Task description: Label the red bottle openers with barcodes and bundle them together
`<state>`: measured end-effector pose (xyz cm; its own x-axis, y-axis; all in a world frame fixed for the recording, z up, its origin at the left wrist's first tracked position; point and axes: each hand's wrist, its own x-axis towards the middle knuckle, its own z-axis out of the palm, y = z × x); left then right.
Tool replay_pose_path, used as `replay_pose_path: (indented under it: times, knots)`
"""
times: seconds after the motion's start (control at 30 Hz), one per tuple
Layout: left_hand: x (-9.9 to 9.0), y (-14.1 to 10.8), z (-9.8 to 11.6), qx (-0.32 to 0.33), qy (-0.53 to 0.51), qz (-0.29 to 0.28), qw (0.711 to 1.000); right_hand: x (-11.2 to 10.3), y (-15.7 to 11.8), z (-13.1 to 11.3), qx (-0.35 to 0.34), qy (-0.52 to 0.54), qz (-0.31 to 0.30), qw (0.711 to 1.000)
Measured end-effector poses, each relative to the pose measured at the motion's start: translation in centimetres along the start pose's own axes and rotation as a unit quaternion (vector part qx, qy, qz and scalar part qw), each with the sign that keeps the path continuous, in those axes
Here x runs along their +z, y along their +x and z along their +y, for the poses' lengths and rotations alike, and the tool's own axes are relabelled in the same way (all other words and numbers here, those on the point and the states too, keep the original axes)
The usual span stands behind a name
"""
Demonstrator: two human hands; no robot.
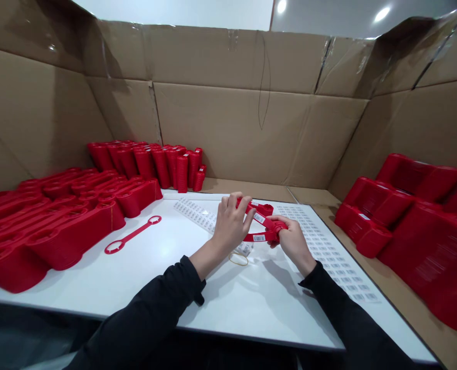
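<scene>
- My left hand (232, 222): half open, fingers at the labelled red strips (269, 224).
- My right hand (293, 240): closed on their ends, above worktop (262, 303).

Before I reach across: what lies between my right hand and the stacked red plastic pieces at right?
Head view: a sheet of small printed labels on the white table, then brown cardboard.

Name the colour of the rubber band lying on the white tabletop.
The rubber band is yellow, clearest in the head view.
</scene>
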<state>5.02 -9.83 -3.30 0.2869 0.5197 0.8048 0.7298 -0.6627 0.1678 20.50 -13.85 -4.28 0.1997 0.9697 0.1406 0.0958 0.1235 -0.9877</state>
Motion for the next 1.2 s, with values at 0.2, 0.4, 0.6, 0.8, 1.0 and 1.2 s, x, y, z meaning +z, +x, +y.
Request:
replay_pose_path:
  times: [0.2, 0.4, 0.6, 0.8, 1.0, 1.2]
  knots:
    - [0.2, -0.1, -0.1, 0.019, 0.025, -0.002, 1.0, 0.0, 0.1, 0.4, -0.001, -0.012, -0.011, 1.0]
    - [-0.6, 0.4, -1.0, -0.01, -0.043, 0.032, 0.999, -0.6, 0.4, 1.0, -0.02, -0.034, -0.01, 0.999]
    - [-0.8, 0.6, -2.5, -0.152, -0.189, -0.026, 0.97, -1.6, 0.9, 1.4, -0.076, -0.058, 0.014, 0.995]
    - [-0.3, 0.1, -1.9, -0.162, -0.262, -0.019, 0.951, -2.4, 1.4, 1.7, -0.099, -0.053, 0.017, 0.994]
    - [0.1, -0.3, -1.7, -0.154, -0.228, -0.046, 0.96, -2.9, 1.6, 1.5, -0.124, -0.03, 0.066, 0.99]
    - [-0.7, 0.0, -1.3, -0.154, -0.289, -0.104, 0.939, -3.3, 1.8, 1.6, -0.165, -0.067, 0.064, 0.982]
